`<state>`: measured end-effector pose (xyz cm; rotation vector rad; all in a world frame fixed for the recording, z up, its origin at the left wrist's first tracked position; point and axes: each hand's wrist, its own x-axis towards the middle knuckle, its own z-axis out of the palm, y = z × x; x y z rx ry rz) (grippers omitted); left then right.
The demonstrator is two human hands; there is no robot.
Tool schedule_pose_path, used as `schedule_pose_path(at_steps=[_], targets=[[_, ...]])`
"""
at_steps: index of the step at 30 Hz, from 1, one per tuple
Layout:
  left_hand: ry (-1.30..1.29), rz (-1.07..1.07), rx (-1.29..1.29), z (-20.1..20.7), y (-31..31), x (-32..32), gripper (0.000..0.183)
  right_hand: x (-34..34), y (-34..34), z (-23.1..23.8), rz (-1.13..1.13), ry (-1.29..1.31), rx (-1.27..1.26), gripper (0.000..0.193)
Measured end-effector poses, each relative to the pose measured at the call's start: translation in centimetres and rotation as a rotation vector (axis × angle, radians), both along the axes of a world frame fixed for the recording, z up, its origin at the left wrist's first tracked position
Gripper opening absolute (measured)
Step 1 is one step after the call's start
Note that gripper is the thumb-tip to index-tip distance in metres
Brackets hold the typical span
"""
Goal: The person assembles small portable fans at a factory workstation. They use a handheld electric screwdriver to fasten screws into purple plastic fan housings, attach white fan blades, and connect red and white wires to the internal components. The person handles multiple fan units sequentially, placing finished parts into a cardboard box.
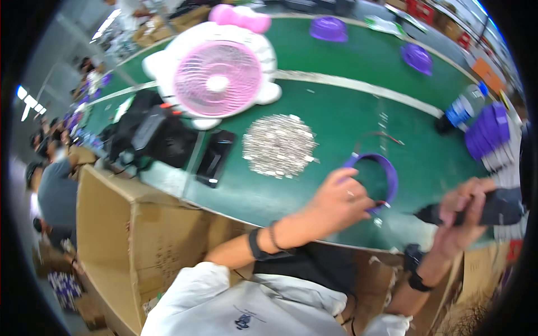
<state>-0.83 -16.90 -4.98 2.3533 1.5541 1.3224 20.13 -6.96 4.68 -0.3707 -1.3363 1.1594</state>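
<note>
A purple plastic ring (390,178) rests on the green table near its front edge. My left hand (343,200) is closed on the ring's left and lower rim, with fingers curled; a small dark and red end shows by the fingertips. In my right hand (462,210) is a black electric screwdriver (499,207), held level, its thin tip pointing left toward the ring but apart from it. That hand is slightly blurred. Thin wire (386,135) lies just beyond the ring. Left of my left hand is a round heap of small metallic pieces (279,145).
A pink and white character-shaped fan (218,78), a black bag (151,134) and a dark phone (216,158) lie left. Purple shells (329,29) sit at the back, with stacked purple parts (487,131) and a bottle (464,106) right. A cardboard box (134,241) stands front left.
</note>
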Motion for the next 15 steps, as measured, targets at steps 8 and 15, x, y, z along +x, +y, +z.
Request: schedule_pose_path(at_steps=[8, 15], targets=[[-0.075, -0.082, -0.131, -0.2, 0.4, 0.3, 0.019, -4.6, -2.6, 1.7, 0.094, -0.027, -0.014, 0.033], [-0.004, -0.047, -0.188, 1.4, -0.2, -0.7, 0.023, -5.2, -3.5, 1.0, 0.055, -0.046, -0.044, 0.038]])
